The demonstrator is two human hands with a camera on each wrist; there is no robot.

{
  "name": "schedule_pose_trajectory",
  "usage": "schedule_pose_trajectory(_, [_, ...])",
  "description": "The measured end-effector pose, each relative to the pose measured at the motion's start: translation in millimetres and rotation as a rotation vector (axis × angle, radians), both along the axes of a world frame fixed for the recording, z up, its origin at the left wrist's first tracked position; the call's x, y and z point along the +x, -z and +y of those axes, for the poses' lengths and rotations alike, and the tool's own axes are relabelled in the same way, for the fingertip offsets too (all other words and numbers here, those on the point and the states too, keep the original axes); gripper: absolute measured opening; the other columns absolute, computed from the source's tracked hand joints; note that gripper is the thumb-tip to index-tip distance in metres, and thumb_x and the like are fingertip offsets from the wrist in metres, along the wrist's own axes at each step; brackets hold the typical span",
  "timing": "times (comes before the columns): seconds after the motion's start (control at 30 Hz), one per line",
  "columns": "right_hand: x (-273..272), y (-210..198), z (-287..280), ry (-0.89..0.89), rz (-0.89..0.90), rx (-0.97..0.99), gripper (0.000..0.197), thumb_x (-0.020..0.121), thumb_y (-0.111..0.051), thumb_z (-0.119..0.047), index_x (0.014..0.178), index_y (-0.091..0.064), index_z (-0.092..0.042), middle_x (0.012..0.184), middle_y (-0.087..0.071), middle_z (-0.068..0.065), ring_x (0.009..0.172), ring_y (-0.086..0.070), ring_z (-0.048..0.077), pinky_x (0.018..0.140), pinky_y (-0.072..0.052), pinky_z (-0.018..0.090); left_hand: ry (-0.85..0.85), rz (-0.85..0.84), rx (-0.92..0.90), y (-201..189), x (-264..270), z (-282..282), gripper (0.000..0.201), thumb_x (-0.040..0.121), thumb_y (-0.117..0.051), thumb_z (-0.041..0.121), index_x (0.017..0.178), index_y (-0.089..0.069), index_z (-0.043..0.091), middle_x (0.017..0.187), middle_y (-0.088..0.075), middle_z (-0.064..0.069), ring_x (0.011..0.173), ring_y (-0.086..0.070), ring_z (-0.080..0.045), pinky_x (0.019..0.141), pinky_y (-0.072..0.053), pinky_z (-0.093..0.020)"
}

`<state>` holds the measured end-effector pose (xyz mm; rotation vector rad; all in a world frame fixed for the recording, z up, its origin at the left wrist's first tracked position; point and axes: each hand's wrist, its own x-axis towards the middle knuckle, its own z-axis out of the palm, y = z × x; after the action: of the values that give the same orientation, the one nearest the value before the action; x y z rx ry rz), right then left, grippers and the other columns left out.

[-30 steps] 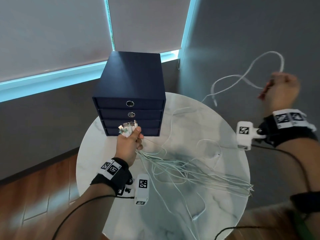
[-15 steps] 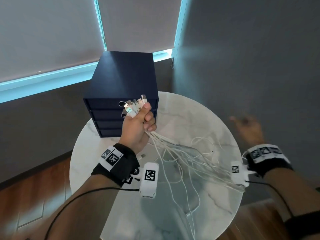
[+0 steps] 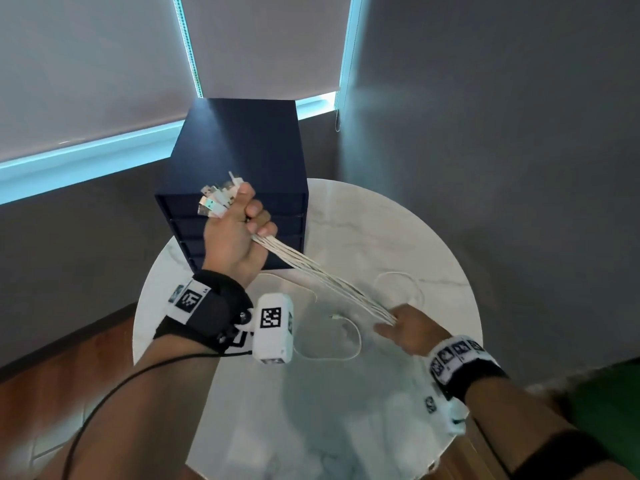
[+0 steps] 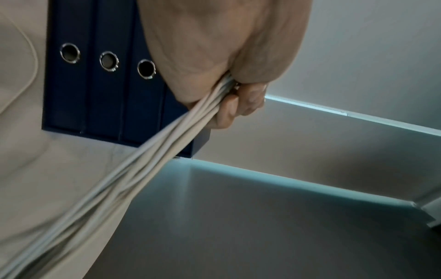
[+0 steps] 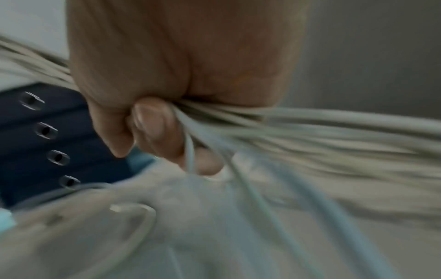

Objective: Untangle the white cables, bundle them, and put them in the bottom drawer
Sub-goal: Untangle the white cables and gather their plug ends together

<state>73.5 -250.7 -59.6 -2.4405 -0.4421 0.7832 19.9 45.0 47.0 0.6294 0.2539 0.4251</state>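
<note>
Grey walls and drawn window blinds (image 3: pixel 86 64) surround a round white marble tabletop (image 3: pixel 398 230). On it stands a navy drawer unit (image 3: pixel 242 140), its drawers closed. Raised before it, the left hand (image 3: pixel 230 237) grips the white cables (image 3: pixel 322 271) just below their plugs, fingers (image 4: pixel 229 109) curled tight. The bundle stretches taut down to the right hand (image 3: pixel 412 327), whose fingers (image 5: pixel 152 128) curl around it. One loose cable (image 3: pixel 346 355) lies looped on the tabletop.
</note>
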Motion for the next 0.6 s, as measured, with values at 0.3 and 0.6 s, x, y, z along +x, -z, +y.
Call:
schedule_pose_trajectory(0.3, [13,42,-158,0.317,-0.069,-0.175,0.021,0.087,-0.073,-0.017,0.067,-0.069,-0.022,0.053,-0.062,-0.007,0.066,-0.061,0.014,0.062,-0.048,0.031,-0.034,0.107,-0.03,37,1,25,0.025,0.104,-0.05,0.021,0.079,-0.054,0.019,0.056,-0.039,0.008,0.041,-0.028,-0.003,0.041,-0.029,-0.017])
schedule_pose_trajectory(0.6, [54,19,-162,0.377,-0.235,-0.561,0.031,0.091,-0.062,-0.04,0.064,-0.057,-0.025,0.08,-0.068,0.008,0.079,-0.064,0.032,0.07,-0.046,0.032,0.179,0.358,0.148,88,-26,5,0.024,0.102,-0.054,0.017,0.078,-0.05,0.018,0.057,-0.039,0.004,0.039,-0.029,-0.005,0.037,-0.026,-0.017])
